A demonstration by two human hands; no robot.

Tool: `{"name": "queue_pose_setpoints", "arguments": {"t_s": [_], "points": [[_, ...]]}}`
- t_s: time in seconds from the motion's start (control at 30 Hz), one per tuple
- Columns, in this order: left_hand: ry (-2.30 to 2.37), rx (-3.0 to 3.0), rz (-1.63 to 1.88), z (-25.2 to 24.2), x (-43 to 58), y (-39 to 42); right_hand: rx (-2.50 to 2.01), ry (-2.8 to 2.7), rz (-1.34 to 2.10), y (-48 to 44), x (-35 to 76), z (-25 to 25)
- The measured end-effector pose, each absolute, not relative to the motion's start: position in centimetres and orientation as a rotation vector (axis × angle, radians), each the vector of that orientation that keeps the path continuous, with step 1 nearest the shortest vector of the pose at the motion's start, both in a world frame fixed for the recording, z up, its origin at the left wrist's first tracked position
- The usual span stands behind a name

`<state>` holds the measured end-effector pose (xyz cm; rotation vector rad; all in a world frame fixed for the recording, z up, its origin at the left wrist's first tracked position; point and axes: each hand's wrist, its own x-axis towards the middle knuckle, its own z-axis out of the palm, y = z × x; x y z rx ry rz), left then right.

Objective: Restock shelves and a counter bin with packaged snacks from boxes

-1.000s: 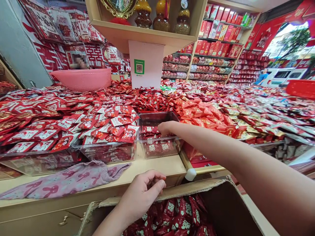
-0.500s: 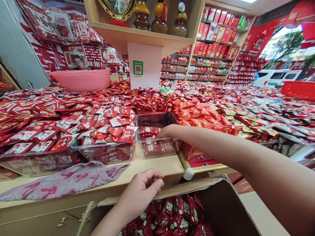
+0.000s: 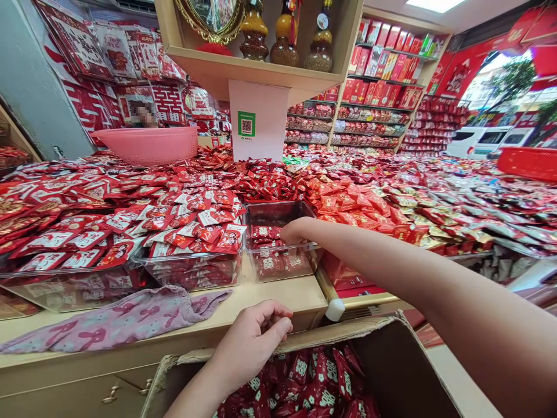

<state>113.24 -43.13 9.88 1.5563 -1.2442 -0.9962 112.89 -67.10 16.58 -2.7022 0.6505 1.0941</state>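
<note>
Presently, right hand (image 3: pixel 298 230): inside the bin (image 3: pixel 278 212), at the packets (image 3: pixel 265 233); fingertips hidden, grip cannot be told.
Left hand (image 3: pixel 256 341): half-curled, thumb apart from fingers, over the counter-side edge of the carton (image 3: pixel 404 360).
Clearance: bare strip of counter (image 3: pixel 282 290) before the bin; packets lie below its rim.
Count: two hands, one bin, one carton, one cloth (image 3: pixel 130 325).
Materials: clear plastic bin, rectangular; rough-edged cardboard carton; glossy dark-red packets, in both; rumpled, patterned cloth.

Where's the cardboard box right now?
The cardboard box is bottom centre in the head view, in front of the counter, left hand at its far rim.
</note>
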Motion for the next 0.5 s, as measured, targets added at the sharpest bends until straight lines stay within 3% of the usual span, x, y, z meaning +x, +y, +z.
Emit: {"name": "queue_pose_setpoints", "arguments": {"t_s": [0.2, 0.5], "points": [[-1.246, 1.561, -0.992, 9.8, 113.2, -43.1, -2.942, 0.613, 0.811, -65.4, 113.1, 17.3], [-1.245, 1.562, -0.997, 10.0, 113.2, -43.1, -2.827, 0.691, 0.899, -65.2, 112.9, 17.3]]}}
